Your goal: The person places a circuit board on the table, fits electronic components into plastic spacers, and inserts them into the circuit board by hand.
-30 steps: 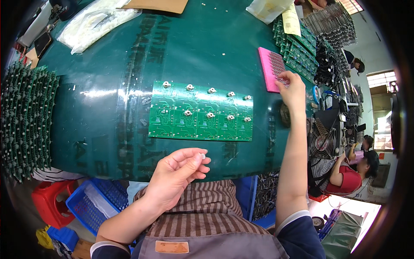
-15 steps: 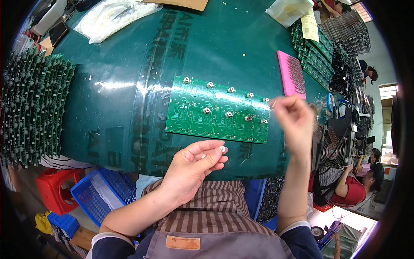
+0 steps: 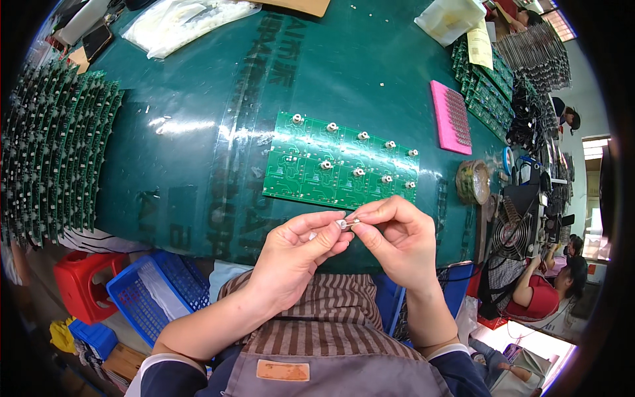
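Observation:
My left hand [image 3: 297, 248] pinches a small white plastic piece [image 3: 341, 223] between thumb and fingertips. More white shows between its curled fingers. From the other side my right hand [image 3: 395, 241] grips a tiny part with thin metal legs [image 3: 352, 223], which meets the white piece; its exact kind is too small to make out. Just beyond both hands a green circuit board panel [image 3: 311, 182] lies flat on the table. Several upright silver cylindrical parts with white bases [image 3: 363, 135] stand on it in two rows, and the near left section has none.
Pink foam [image 3: 444, 126] with rows of small parts lies at the right, near a tape roll [image 3: 472, 182] and stacked green boards [image 3: 486, 99]. Upright boards [image 3: 63, 159] fill the left side. A bag of white pieces [image 3: 178, 30] lies at the far left. Co-workers sit at right.
My right hand has come from beside the pink foam to the left and nearer, bringing the legged part against the white piece. My left hand stays nearly where it was.

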`<control>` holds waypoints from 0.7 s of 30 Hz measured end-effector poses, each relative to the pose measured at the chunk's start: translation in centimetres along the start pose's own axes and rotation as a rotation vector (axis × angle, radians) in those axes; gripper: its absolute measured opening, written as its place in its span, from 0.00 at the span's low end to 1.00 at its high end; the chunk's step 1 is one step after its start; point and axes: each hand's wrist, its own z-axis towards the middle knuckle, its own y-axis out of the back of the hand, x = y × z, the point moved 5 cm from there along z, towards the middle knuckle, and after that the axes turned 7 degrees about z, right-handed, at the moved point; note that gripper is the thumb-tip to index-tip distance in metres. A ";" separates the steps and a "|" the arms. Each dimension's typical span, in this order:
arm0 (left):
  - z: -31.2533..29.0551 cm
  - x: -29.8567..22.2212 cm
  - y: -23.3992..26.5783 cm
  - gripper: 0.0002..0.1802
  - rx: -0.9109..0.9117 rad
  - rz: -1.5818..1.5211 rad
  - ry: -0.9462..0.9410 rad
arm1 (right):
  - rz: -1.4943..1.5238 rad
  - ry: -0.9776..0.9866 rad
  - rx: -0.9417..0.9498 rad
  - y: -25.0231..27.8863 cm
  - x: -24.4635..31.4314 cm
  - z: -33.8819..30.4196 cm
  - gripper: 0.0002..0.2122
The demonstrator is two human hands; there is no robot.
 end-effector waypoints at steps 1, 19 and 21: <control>0.0 0.0 0.0 0.13 -0.001 0.003 0.000 | -0.002 -0.001 0.002 -0.1 0.0 0.0 0.04; -0.5 -1.9 1.1 0.19 -0.055 0.036 -0.032 | -0.503 0.176 0.197 -2.2 0.9 3.5 0.04; -0.5 -1.7 1.4 0.18 -0.098 0.012 -0.025 | -0.575 0.231 0.092 -3.2 0.9 5.6 0.03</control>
